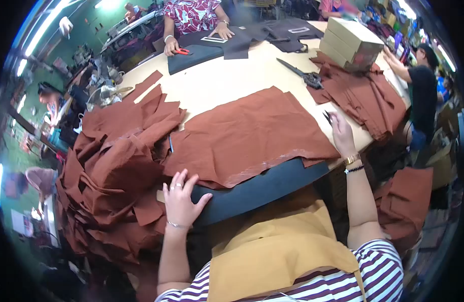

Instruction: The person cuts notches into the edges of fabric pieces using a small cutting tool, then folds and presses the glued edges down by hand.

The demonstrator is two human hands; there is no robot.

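A rust-brown cloth piece [252, 133] lies spread in front of me, over a dark board [262, 194] whose near edge shows. Some pale marks run along the cloth's lower edge. My left hand [180, 199], with rings on a finger, is open, its fingers spread at the cloth's lower left corner and the board. Just beyond the cloth's right edge, my right hand [341, 132] is closed around a small dark pointed tool [327, 116], perhaps thread snips; most of it is hidden by the fingers.
Heaped rust-brown cloth [118, 171] is at left. More cloth [360, 98] lies at right, with large black-handled scissors [302, 74] and a cardboard box [350, 43]. Across the table [212, 88], a person's hand [171, 46] holds an orange-red tool near dark pieces. Another person stands at right.
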